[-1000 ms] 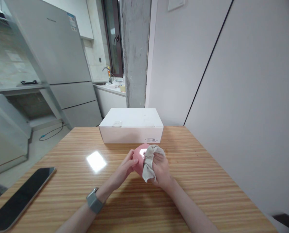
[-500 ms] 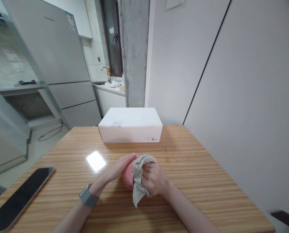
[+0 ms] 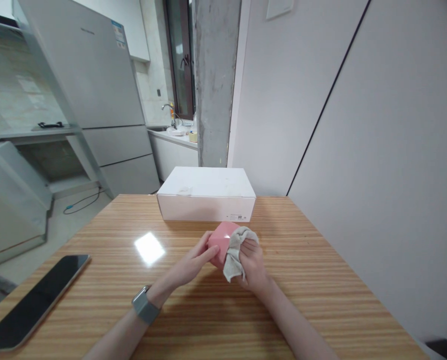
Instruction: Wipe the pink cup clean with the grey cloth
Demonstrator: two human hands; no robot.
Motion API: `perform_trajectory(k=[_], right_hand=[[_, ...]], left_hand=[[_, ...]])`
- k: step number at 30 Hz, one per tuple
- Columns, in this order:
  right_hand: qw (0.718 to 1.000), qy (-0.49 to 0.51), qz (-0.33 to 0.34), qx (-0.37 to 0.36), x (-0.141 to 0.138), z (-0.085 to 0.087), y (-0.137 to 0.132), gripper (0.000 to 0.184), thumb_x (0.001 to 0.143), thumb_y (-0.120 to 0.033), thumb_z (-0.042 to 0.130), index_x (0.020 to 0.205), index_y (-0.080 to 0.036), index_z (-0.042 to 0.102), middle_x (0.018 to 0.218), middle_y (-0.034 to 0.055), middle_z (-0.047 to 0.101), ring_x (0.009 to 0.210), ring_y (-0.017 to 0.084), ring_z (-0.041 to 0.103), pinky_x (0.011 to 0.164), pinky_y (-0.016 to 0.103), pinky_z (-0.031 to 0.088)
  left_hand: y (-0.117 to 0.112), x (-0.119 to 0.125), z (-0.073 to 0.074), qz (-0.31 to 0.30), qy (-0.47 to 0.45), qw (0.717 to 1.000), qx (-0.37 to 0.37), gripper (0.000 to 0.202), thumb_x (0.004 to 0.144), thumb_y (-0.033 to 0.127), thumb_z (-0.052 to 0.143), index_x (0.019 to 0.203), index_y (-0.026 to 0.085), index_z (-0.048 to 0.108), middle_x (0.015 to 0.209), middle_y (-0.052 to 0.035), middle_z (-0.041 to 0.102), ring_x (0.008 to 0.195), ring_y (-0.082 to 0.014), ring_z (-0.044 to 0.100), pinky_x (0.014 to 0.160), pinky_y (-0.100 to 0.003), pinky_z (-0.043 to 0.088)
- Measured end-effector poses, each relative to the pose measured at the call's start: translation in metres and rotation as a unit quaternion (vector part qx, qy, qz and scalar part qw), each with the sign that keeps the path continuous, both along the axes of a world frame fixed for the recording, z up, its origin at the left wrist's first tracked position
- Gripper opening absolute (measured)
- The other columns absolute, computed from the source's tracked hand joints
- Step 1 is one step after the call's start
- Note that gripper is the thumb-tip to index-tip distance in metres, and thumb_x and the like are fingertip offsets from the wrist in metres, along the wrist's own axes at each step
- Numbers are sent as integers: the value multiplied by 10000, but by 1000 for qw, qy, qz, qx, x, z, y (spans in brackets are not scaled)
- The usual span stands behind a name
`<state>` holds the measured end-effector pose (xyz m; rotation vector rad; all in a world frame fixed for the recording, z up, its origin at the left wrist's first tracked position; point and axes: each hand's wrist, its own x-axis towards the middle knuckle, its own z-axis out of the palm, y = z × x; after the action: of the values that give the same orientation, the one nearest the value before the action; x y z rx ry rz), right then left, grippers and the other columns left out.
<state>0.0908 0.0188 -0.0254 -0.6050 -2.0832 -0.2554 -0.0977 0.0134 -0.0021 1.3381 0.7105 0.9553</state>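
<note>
Pink object between both hands, just in front of white box, over bench. L hand: fingers together, tips against object's left side. R hand: fingers curled, clamped on grey cloth against object's right side. Phone on bench, well left of hands.
</note>
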Motion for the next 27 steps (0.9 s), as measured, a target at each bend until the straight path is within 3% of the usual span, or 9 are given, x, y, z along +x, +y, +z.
perform_trajectory(k=[3,6,9,12,14,20,27], right_hand=[[999,-15,6,34,0,3,0,251,859,-350,365,823,-196,560,680,85,614,656,233,570,664,379,450],[995,-53,25,78,-5,6,-4,232,843,-284,365,817,-184,573,669,92,623,656,226,577,712,383,466],[990,-65,57,108,-14,7,-9,239,825,-236,349,783,-179,577,642,86,621,627,212,572,717,372,473],[987,-79,73,118,-20,4,-12,221,816,-224,362,785,-186,577,643,80,626,644,210,581,728,370,479],[986,-89,76,116,-21,2,-12,212,818,-235,373,789,-189,577,658,81,634,665,211,594,746,373,481],[991,-75,73,81,-13,2,-8,284,858,-284,330,800,-191,592,669,81,645,670,210,604,739,383,490],[998,7,52,21,-8,6,-4,387,892,-434,289,818,-191,581,684,85,633,665,226,590,674,386,474]], left_hand=[[3,3,-7,-14,-56,996,-71,220,820,322,603,1011,214,578,932,-1,616,898,-153,546,854,-271,396],[9,6,-13,6,-91,986,-140,209,830,405,560,839,199,590,779,22,622,732,-131,551,746,-252,420],[11,5,-9,14,-75,985,-157,391,858,513,467,820,167,647,792,-24,671,805,-177,589,840,-298,417],[9,1,0,-4,-28,991,-134,411,842,508,510,871,146,702,920,-53,707,986,-208,583,1020,-314,308],[8,-1,4,-21,-9,994,-110,377,834,489,536,865,160,719,959,-45,713,1055,-207,565,1064,-302,260],[7,3,5,21,23,999,-22,309,834,418,548,905,177,728,977,-35,719,1090,-234,555,1039,-340,320],[1,2,5,39,92,994,41,378,885,437,464,1080,203,689,1161,-29,665,1114,-242,547,1027,-334,328]])
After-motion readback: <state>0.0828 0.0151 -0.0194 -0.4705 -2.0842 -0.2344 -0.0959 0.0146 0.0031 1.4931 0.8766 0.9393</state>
